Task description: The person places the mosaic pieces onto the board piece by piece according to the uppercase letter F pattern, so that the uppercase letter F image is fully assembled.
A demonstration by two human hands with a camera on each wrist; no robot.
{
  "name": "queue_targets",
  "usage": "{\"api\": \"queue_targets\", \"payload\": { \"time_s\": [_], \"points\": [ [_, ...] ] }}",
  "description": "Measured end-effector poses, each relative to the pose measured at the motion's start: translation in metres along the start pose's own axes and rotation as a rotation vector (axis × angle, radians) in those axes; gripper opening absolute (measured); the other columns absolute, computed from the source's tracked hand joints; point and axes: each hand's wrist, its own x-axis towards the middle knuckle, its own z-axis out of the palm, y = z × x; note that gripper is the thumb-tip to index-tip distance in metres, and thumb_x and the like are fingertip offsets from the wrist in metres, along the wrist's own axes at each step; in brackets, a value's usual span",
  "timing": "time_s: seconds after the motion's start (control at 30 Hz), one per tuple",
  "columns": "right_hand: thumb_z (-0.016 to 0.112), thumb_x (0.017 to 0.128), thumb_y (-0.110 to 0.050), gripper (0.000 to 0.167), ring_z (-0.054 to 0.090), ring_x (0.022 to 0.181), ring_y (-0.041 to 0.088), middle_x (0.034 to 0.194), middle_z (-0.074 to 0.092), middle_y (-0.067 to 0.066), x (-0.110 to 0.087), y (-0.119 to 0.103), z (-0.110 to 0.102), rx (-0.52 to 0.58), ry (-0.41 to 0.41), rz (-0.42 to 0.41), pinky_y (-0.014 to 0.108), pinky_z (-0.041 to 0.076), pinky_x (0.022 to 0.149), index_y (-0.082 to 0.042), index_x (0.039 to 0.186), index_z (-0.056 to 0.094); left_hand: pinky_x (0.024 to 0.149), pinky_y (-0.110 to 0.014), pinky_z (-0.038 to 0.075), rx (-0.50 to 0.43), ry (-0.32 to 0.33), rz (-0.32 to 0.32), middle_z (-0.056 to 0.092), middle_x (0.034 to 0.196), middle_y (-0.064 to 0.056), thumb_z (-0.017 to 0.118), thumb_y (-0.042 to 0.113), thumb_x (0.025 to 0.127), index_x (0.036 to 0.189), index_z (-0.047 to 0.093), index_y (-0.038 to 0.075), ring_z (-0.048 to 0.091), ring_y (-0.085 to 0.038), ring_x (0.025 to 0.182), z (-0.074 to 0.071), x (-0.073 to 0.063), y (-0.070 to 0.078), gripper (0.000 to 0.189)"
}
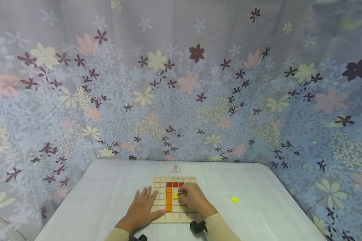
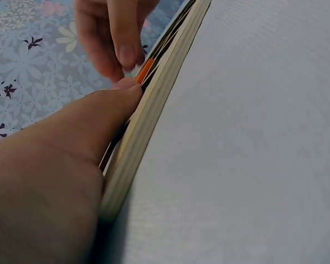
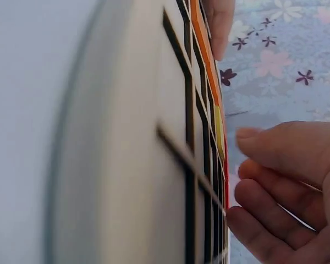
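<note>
left hand (image 1: 141,208) lies flat, fingers spread, on the wooden grid board (image 1: 160,217); right hand (image 1: 194,198) fingertips pinch a yellow tile (image 1: 175,195) there.

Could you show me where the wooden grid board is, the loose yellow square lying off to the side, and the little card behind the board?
wooden grid board (image 1: 188,180), head view, bare far-right cells.
loose yellow square (image 1: 234,199), head view, its middle.
little card (image 1: 175,169), head view, its middle.

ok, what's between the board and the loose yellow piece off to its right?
Nothing: in the head view only bare white table lies between the board and the loose yellow piece. The right hand rests on the board, not in that stretch.
</note>
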Motion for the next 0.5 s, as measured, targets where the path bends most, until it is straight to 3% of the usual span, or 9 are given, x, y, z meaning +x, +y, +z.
{"api": "queue_targets", "payload": {
  "time_s": [0.13,0.2,0.5],
  "points": [
    [0.08,0.095,-0.007,0.018,0.07,0.095,0.022,0.108,0.073,0.005,-0.016,0.015,-0.016,0.032,0.065,-0.043,0.038,0.06,0.08,-0.001,0.112,0.077,0.12,-0.068,0.01,-0.008,-0.006,-0.013,0.032,0.165,-0.026,0.051,0.084,0.091,0.158,0.048,0.004,0.025,-0.047,0.153,0.0,0.0,0.001,0.104],
    [0.08,0.095,-0.006,0.018,0.071,0.096,0.024,0.107,0.074,0.006,-0.024,0.024,-0.026,0.017,0.113,-0.026,0.04,0.06,0.081,0.0,0.111,0.077,0.12,-0.068,0.009,-0.005,-0.008,-0.019,0.031,0.165,-0.026,0.051,0.084,0.091,0.158,0.048,0.004,0.025,-0.046,0.153,0.0,0.0,0.001,0.105],
    [0.085,0.09,-0.008,0.02,0.072,0.098,0.028,0.106,0.074,0.008,-0.061,0.073,-0.077,-0.103,0.289,0.226,0.048,0.059,0.086,-0.003,0.108,0.078,0.12,-0.068,0.009,-0.016,-0.016,-0.018,0.03,0.166,-0.026,0.05,0.085,0.091,0.159,0.046,0.004,0.024,-0.046,0.153,-0.001,0.001,0.002,0.106]
  ]
}}
